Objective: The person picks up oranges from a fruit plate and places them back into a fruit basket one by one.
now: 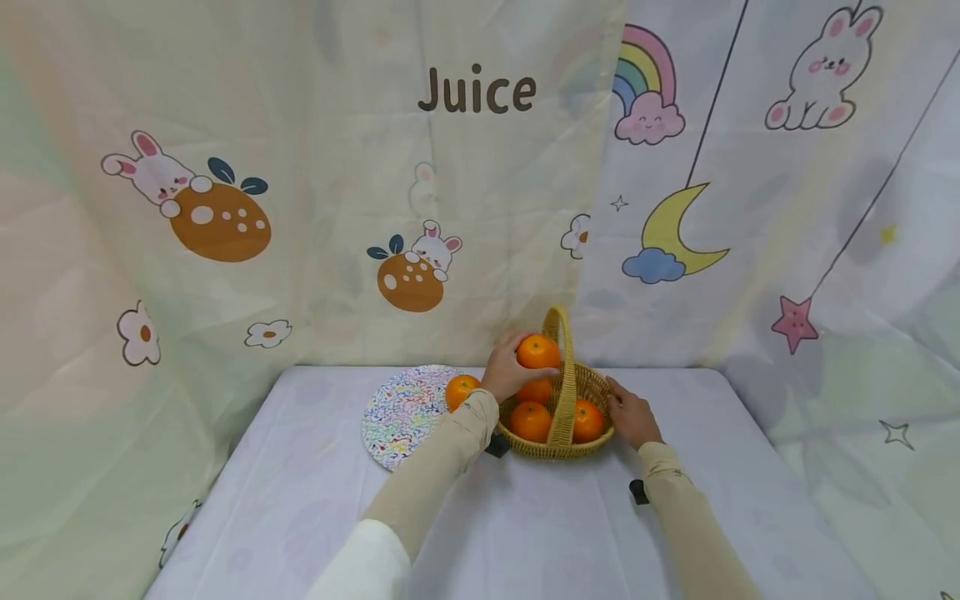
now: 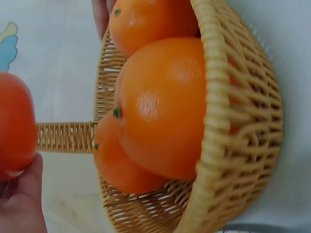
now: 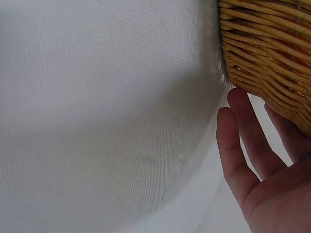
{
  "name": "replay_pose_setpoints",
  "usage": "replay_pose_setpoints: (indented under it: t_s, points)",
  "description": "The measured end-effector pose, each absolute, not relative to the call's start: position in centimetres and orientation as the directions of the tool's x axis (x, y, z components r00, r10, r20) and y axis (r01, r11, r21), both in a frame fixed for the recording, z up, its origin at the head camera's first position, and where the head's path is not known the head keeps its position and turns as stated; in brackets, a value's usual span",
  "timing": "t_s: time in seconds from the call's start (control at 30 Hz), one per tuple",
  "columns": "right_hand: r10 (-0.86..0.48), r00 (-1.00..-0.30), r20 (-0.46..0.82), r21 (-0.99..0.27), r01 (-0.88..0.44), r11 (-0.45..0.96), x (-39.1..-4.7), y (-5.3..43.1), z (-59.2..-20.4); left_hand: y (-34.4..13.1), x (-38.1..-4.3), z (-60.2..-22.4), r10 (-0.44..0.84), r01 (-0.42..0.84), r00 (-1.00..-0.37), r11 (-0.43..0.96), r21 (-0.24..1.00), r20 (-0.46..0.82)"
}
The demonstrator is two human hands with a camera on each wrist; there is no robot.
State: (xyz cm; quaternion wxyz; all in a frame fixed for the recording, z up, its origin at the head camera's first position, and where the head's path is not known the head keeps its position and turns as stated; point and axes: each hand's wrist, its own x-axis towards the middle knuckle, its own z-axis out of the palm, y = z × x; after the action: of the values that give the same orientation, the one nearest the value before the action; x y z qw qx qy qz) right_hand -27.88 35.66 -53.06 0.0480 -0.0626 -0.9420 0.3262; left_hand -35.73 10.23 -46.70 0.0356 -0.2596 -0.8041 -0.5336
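My left hand grips an orange above the left side of a wicker basket, beside its tall handle. In the left wrist view, the held orange stands apart from the basket at the left, with the thumb against it. Three oranges sit in the basket, a large one nearest in that view. My right hand holds the basket's right rim; in the right wrist view its fingers lie along the woven outer wall, and the thumb is hidden.
Left of the basket lies a round mat with multicoloured squiggles, and another orange sits at its right side, partly behind my left forearm. A white cloth covers the table. Printed curtains hang close behind and at both sides.
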Motion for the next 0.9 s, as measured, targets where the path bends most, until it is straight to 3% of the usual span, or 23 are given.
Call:
replay_pose_setpoints:
  t_s: [0.6,0.9]
  points:
    - [0.150,-0.988,0.033,-0.644,0.094,0.759,-28.3,35.7,-53.3,13.5,-34.7,-46.2,0.351,0.341,-0.910,0.324,0.883,0.222]
    - [0.148,-0.988,0.039,-0.643,0.089,0.761,-28.3,35.8,-53.5,14.0,-34.6,-48.3,0.371,0.350,-0.903,0.344,0.871,0.217]
